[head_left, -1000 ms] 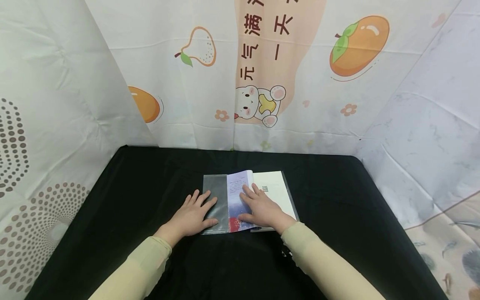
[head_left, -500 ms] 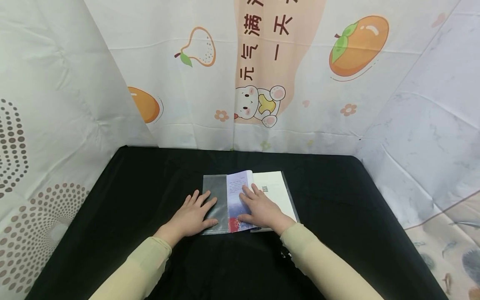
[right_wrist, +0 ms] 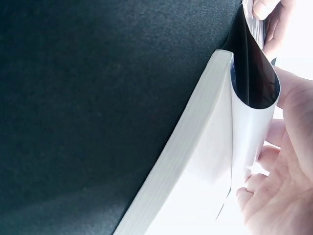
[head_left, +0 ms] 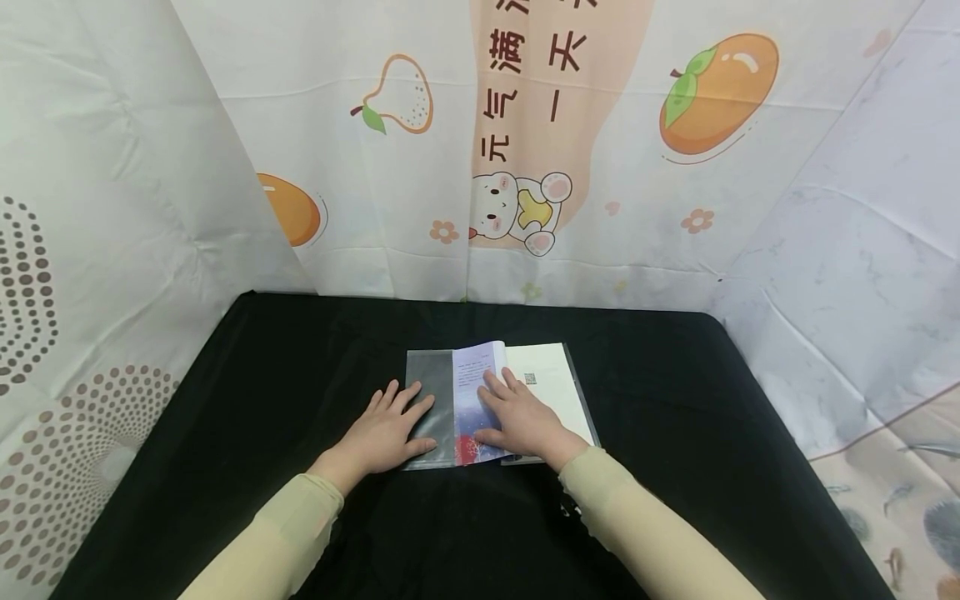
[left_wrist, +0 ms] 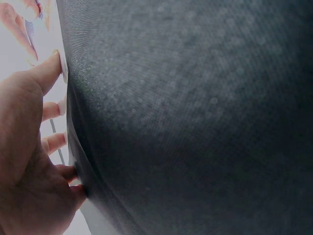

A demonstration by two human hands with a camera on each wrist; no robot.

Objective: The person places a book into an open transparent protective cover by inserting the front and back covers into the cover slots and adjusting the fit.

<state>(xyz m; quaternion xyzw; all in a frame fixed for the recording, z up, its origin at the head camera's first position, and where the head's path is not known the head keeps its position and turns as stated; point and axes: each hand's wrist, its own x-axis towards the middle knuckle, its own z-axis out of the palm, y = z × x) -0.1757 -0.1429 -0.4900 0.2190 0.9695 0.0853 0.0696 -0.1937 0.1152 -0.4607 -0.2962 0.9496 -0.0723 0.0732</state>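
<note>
Grasping nothing, left hand lies on clear plastic, right hand on purple flap, atop black cloth before printed curtains.

Glossy plastic sleeve, smooth shiny paper flap, matt paper pages, tablecloth of matt, seemingly ribbed fabric.

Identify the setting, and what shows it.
Probably a makeshift tabletop booth, perhaps for recording: printed curtains hang behind and on both sides, a black-covered table sits between them, and a book lies on it.
</note>
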